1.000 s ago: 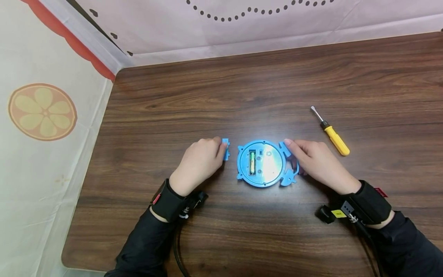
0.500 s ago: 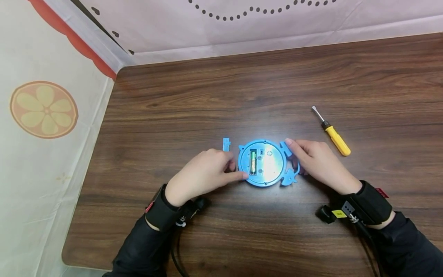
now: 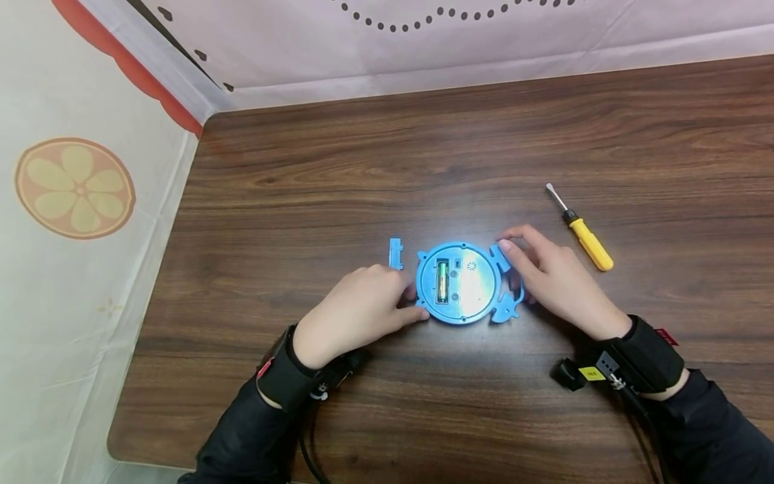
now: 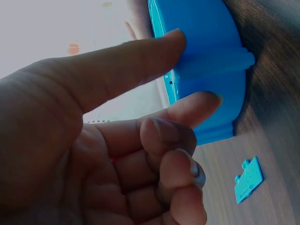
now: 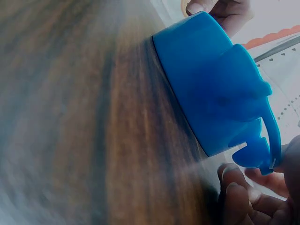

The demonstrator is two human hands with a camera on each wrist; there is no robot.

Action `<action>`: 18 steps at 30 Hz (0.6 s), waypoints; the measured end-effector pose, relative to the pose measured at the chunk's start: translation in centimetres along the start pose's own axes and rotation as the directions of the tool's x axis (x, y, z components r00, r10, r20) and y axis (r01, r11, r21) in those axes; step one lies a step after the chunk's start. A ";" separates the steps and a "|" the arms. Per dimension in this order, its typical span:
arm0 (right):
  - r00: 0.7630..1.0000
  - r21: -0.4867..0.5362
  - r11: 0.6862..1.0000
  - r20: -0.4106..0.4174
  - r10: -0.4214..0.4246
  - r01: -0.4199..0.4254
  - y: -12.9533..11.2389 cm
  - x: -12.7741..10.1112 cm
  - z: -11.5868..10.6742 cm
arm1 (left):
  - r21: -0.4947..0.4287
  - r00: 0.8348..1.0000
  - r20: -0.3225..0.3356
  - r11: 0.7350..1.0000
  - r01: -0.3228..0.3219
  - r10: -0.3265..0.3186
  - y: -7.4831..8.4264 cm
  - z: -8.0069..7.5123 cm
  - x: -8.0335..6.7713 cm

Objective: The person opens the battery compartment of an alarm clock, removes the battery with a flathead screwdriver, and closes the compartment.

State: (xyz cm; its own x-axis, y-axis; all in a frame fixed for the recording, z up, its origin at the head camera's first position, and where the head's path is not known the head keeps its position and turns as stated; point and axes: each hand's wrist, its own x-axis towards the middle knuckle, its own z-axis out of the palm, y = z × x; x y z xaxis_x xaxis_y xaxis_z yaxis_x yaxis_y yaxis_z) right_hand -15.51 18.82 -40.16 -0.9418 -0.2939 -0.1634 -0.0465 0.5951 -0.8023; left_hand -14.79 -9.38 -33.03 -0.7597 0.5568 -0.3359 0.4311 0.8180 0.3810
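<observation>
Counter (image 3: 423, 154): dark wood-grain top filling most of the frame, pale printed cloth along the upper and left edges. Right hand (image 3: 547, 279): centre right, fingers curled on the ear-and-handle side of the toy. Left hand (image 3: 357, 312): lower centre left, thumb and forefinger pinching the toy's left rim, remaining fingers curled clear. Blue round toy (image 3: 462, 284): frame centre, lying back-up on the counter, battery bay open with one green cell (image 3: 442, 280) seated. Yellow-handled screwdriver (image 3: 580, 228): right of centre, untouched, well apart from the toy. Small blue battery cover (image 3: 396, 253): just left of the toy, free on the counter. Handling note, as a judgement: an even grip from both sides should keep the body flat and the bay facing up, so the cell stays seated.
</observation>
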 end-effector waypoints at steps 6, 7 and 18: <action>0.999 -0.013 0.999 0.000 -0.042 0.042 0.0 -0.2 -0.1 | -0.015 1.000 -0.001 1.000 -0.021 0.021 -0.1 0.1 0.2; 0.999 -0.015 0.999 0.002 -0.044 0.044 0.0 -0.2 -0.2 | -0.017 1.000 -0.002 1.000 -0.025 0.025 -0.1 0.1 0.2; 0.996 -0.116 0.989 -0.018 -0.092 0.090 -0.3 -0.5 -0.9 | -0.076 0.998 -0.036 0.996 -0.046 0.044 -1.2 0.3 0.9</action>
State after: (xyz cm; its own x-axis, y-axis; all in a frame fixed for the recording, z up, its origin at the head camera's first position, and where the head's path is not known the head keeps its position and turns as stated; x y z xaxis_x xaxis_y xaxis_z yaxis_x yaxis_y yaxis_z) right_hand -15.35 19.45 -39.28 -0.9394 -0.3337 -0.0779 -0.1691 0.6492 -0.7416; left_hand -15.89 -9.85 -34.06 -0.7574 0.5863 -0.2875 0.4276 0.7780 0.4603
